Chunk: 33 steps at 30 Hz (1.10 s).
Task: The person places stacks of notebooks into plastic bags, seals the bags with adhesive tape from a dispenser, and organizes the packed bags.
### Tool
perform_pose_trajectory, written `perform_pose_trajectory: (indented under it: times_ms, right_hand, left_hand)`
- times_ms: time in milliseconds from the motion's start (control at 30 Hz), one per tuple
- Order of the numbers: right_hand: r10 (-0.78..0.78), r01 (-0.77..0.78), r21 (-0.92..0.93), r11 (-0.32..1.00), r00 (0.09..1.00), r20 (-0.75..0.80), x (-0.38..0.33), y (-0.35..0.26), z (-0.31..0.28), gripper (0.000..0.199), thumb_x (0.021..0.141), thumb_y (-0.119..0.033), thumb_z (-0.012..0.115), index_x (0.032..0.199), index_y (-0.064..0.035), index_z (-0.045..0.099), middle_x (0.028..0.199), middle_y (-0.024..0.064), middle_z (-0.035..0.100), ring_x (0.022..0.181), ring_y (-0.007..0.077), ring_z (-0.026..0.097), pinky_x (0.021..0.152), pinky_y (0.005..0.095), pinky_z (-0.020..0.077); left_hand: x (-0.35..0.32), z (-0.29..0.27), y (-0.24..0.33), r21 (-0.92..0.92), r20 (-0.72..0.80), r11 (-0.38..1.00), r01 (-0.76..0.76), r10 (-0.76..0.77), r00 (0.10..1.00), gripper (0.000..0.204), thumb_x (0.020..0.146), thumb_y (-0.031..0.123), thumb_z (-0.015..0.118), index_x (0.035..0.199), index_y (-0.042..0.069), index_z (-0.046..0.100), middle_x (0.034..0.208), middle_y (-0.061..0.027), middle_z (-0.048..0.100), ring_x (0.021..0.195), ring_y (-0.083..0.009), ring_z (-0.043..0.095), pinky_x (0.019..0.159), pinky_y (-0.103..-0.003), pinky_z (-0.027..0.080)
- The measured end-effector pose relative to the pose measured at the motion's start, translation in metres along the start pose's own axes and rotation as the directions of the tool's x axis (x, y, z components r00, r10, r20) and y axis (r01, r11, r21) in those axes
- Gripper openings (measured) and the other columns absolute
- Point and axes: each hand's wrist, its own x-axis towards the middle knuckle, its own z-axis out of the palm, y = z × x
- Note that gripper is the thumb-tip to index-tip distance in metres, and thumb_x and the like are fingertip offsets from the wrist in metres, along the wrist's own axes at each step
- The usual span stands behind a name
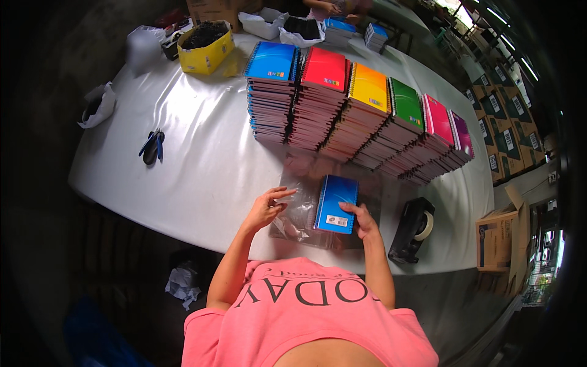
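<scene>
A blue spiral notebook [335, 199] with a white label near its lower edge is gripped in my right hand [364, 221], the thumb lying over its cover. To the left of it, my left hand [269, 207] hovers with its fingers stretched apart and nothing in them. Below both hands a clear plastic sheet or bag [293, 217] lies on the white table [202, 183]. Just beyond rise tall stacks of spiral notebooks: blue [272, 61], red [324, 68], yellow [369, 87], green [406, 104], pink [438, 118] and purple [461, 133].
A black tape dispenser [411, 231] stands to the right, dark-handled pliers [151, 147] lie left. At the back are a yellow container [206, 55] of dark items and white bags [302, 30]. Cartons [504, 122] are piled at right; another person's hands [333, 8] show at the far edge.
</scene>
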Motion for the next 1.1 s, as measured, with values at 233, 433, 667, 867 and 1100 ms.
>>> perform_pose_trajectory:
  times_ms: [233,433,667,867,1100]
  right_hand:
    - [0.020,-0.013,-0.137,0.990,0.999,0.046,0.031,0.000,0.030,0.057,0.065,-0.030,0.079,0.102,0.0101,0.061,0.094,0.0171,0.066,0.086,0.0226,0.064,0.080,0.0316,0.0499]
    - [-0.028,0.017,-0.289,0.957,0.999,-0.032,0.029,0.004,0.036,0.057,0.067,-0.032,0.078,0.104,0.0074,0.062,0.094,0.0142,0.067,0.079,0.0212,0.067,0.074,0.0300,0.0519]
    - [-0.160,0.107,-0.397,0.911,0.982,-0.101,0.018,0.001,0.031,0.043,0.068,-0.029,0.077,0.098,-0.0001,0.068,0.089,0.0124,0.069,0.080,0.0186,0.066,0.073,0.0306,0.0511]
    - [-0.361,0.109,-0.638,0.762,0.890,-0.279,0.012,0.019,0.053,0.072,0.076,-0.021,0.067,0.136,-0.0021,0.034,0.107,0.0268,0.061,0.099,0.0434,0.058,0.085,0.0458,0.0469]
    - [-0.461,0.128,-0.746,0.653,0.849,-0.258,0.026,0.049,0.055,0.080,0.091,-0.029,0.052,0.145,0.0017,0.000,0.149,0.0281,0.006,0.139,0.0402,0.007,0.113,0.0439,0.0144]
  left_hand:
    - [-0.005,0.005,0.010,-0.126,-0.007,0.992,0.010,-0.011,1.000,0.081,0.073,-0.006,0.062,0.144,0.019,0.031,0.150,-0.0076,0.029,0.068,-0.0072,0.055,0.066,-0.024,0.050]
    - [0.002,0.019,0.034,-0.039,0.038,0.990,-0.135,0.137,0.990,0.098,0.064,-0.009,0.061,0.148,0.019,0.020,0.154,-0.0086,0.018,0.063,-0.0102,0.057,0.059,-0.024,0.050]
    - [0.019,0.050,0.050,0.021,0.204,0.980,-0.198,0.190,0.960,0.104,0.060,-0.011,0.060,0.149,0.016,0.014,0.155,-0.0106,0.009,0.066,-0.0106,0.055,0.059,-0.024,0.050]
    - [0.047,0.073,0.032,0.392,0.347,0.862,-0.323,0.186,0.919,0.130,0.053,0.015,0.080,0.146,0.013,-0.011,0.151,-0.0237,0.004,0.120,-0.0404,0.046,0.091,-0.040,0.048]
    - [0.057,0.063,0.048,-0.156,0.569,0.986,-0.065,0.143,0.810,0.131,0.062,0.002,0.075,0.141,0.021,-0.027,0.150,-0.0290,0.002,0.120,-0.0331,0.048,0.087,-0.034,0.049]
